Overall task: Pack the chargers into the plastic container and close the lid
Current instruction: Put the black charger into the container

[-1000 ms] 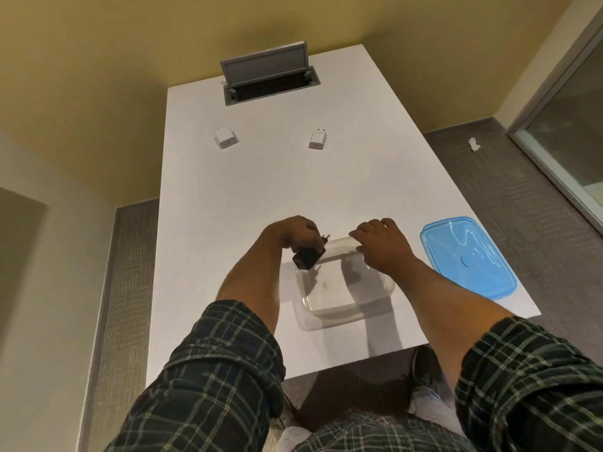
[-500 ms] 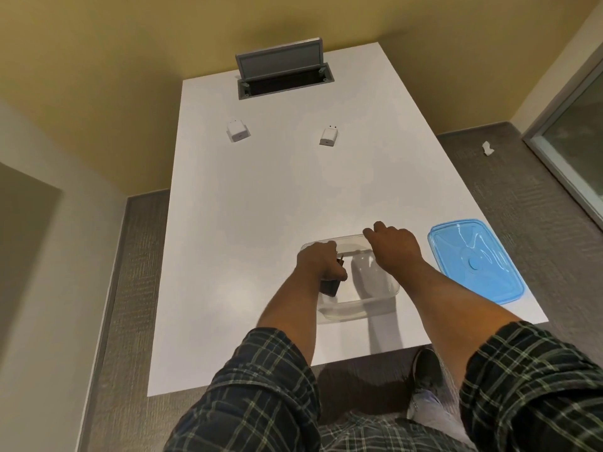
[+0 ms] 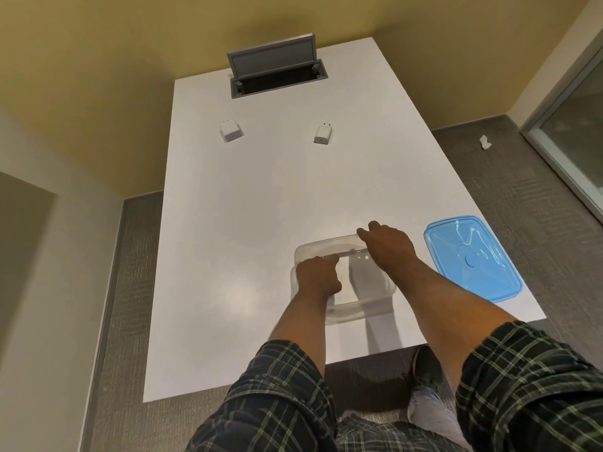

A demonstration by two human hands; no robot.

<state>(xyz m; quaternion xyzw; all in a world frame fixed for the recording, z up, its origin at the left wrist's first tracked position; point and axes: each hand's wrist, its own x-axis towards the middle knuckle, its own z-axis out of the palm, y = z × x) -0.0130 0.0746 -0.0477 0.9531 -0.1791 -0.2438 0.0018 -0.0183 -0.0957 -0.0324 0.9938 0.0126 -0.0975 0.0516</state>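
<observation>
The clear plastic container (image 3: 365, 309) stands near the front edge of the white table (image 3: 261, 207). My left hand (image 3: 318, 277) is down inside its left part with the fingers curled; the black charger it carried is hidden under it. At the container's far rim, my right hand (image 3: 386, 247) pinches the edge. The blue lid (image 3: 473, 259) lies flat to the right of the container. Two white chargers lie far up the table, one at the left (image 3: 231, 131) and one at the centre (image 3: 323, 134).
A grey cable box (image 3: 277, 71) with its flap raised sits in the table's far end. A scrap of paper (image 3: 485, 142) lies on the carpet at the right, near a glass door (image 3: 580, 132). My shoe (image 3: 427, 370) shows below the table's front edge.
My left hand has carried the black charger from the container's left rim down into the container, where it is now hidden. My right hand has stayed on the far rim.
</observation>
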